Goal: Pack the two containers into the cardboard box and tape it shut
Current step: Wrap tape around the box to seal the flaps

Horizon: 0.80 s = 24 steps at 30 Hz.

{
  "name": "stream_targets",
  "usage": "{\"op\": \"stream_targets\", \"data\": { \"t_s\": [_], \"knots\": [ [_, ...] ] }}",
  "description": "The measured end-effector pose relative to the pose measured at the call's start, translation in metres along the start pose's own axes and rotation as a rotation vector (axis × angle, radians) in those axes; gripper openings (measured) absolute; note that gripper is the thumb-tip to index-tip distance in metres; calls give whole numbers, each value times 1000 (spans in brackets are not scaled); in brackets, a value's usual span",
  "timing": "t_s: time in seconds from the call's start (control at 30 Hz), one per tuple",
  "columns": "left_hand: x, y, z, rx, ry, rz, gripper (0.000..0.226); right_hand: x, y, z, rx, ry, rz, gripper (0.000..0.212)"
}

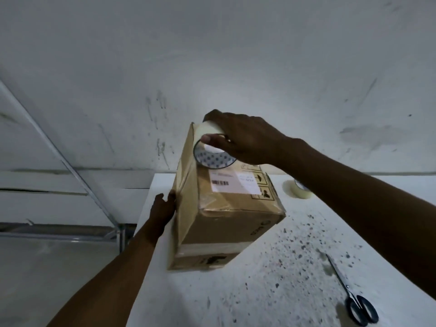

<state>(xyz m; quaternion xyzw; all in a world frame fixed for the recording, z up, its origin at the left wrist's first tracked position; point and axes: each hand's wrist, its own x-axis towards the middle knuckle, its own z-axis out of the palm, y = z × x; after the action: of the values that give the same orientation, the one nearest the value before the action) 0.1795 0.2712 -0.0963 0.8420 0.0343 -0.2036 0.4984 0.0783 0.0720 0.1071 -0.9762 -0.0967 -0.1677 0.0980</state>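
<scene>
A closed cardboard box [221, 208] with a white shipping label stands on the white table [271, 279], its flaps shut and shiny tape running down its left side. My right hand [245, 138] grips a roll of clear tape [212, 149] at the box's far top corner, thumb through the core. My left hand [165, 208] presses flat against the box's left side. The containers are not visible.
A second roll of clear tape [298, 188] lies on the table behind my right forearm. Black-handled scissors [354, 300] lie near the table's right front edge. A metal frame [70, 161] and the floor are to the left of the table.
</scene>
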Motion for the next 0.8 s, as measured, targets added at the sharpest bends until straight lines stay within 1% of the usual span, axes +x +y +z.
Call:
{"op": "stream_targets", "data": {
  "t_s": [0.1, 0.17, 0.2, 0.27, 0.33, 0.4, 0.5, 0.63, 0.73, 0.8],
  "knots": [
    [0, 48, -23, -197, -6, 111, 62, 19, -17, 8, -75, -21, -79, 55],
    [-6, 85, -40, -335, -99, 143, 62, 28, -25, 13, -99, -20, -123, 56],
    [-9, 98, -48, -351, -148, 158, 62, 32, -29, 14, -109, -24, -143, 56],
    [-18, 117, -57, -324, -207, 166, 57, 38, -32, 16, -98, -50, -169, 57],
    [-26, 123, -59, -268, -215, 152, 55, 40, -30, 18, 30, -117, -151, 57],
    [-28, 119, -57, -218, -227, 197, 49, 42, -27, 19, 192, -178, -116, 58],
    [-32, 116, -55, -184, -222, 213, 52, 40, -25, 20, 310, -172, -108, 55],
    [-36, 120, -63, -108, -252, 272, 49, 42, -25, 17, 351, -156, -140, 48],
    [-31, 111, -77, -45, -297, 348, 39, 43, -25, 22, 317, -215, -151, 53],
    [-29, 104, -84, -11, -305, 380, 46, 45, -27, 24, 332, -254, -178, 53]
  ]
}}
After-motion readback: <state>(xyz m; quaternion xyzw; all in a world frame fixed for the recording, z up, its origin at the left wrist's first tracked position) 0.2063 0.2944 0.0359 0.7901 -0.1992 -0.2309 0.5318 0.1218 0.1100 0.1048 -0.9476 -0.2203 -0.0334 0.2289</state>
